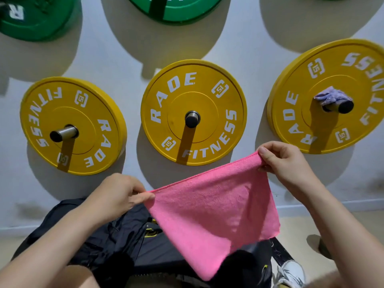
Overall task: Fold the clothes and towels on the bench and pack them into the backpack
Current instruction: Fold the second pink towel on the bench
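A pink towel (212, 213) hangs in the air in front of me, stretched along its top edge. My left hand (120, 194) pinches its left corner. The right corner, held higher, is pinched by my right hand (284, 161). Below the towel lies dark black clothing (108, 238) with yellow markings, spread over the bench; whether a backpack is among it I cannot tell. The towel's lower part hides what lies under it.
Yellow weight plates (193, 113) hang on steel pegs on the white wall ahead, green plates (35, 17) above them. A pale purple cloth (330, 97) is draped on the right peg. A white shoe (291, 273) shows at the lower right on the floor.
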### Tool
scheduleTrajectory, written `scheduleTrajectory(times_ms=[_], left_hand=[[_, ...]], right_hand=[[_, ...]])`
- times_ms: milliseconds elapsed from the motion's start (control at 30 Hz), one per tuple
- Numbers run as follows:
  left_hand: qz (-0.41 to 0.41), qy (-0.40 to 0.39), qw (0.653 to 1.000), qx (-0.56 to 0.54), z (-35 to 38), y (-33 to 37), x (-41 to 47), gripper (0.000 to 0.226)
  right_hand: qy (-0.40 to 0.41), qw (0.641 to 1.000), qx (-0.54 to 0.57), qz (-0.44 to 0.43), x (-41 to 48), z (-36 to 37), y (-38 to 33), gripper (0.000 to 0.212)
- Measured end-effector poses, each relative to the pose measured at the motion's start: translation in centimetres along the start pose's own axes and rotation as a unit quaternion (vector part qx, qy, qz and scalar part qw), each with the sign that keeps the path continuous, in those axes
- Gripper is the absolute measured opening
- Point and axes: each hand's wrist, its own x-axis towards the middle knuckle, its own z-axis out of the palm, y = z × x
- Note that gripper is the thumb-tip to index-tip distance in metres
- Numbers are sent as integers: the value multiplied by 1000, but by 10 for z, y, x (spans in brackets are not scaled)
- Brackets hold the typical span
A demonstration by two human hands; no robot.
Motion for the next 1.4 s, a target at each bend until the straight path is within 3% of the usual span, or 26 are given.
scheduleTrajectory(times_ms=[133, 200, 333, 500, 567, 600, 633, 767, 867, 967, 1133, 1200, 1400], left_hand=[[-43, 29, 976, -212, 4, 9, -9, 9], [-59, 71, 948, -304, -1, 16, -13, 5], [-65, 132, 897, -416, -5, 26, -22, 19], [-56, 54, 855, -512, -4, 17, -17, 59], [-70, -11, 843, -533, -4, 15, -5, 33], [-81, -26, 842, -533, -2, 13, 3, 10], [-94, -35, 847, -523, 2, 8, 14, 8], [-86, -107, 880, -454, 44, -25, 74, 48], [-109, -138, 932, -318, 121, -63, 131, 18], [-109, -126, 962, -218, 217, -99, 178, 27], [-141, -97, 973, -156, 337, -139, 222, 28], [-163, -67, 973, -146, 362, -149, 231, 15], [-226, -16, 961, -160, 399, -165, 244, 8]], right_hand=[[20, 999, -43, 7, -9, -4, 9, 28], [26, 999, -41, 25, -16, -8, 11, 28], [37, 991, -125, 22, -33, -16, 3, 27], [-14, 984, -166, 63, -27, -26, -16, 25], [-48, 980, -171, 91, -18, -28, -21, 25], [-62, 976, -181, 100, -12, -27, -20, 25], [-75, 971, -197, 108, -2, -25, -15, 25], [-89, 947, -270, 150, 45, -1, 47, 27], [-98, 911, -349, 197, 79, 36, 136, 27], [-116, 875, -404, 239, 104, 76, 241, 25], [-114, 843, -477, 220, 131, 122, 354, 17], [-109, 842, -488, 203, 143, 132, 382, 18], [-97, 837, -503, 189, 157, 152, 429, 26]])
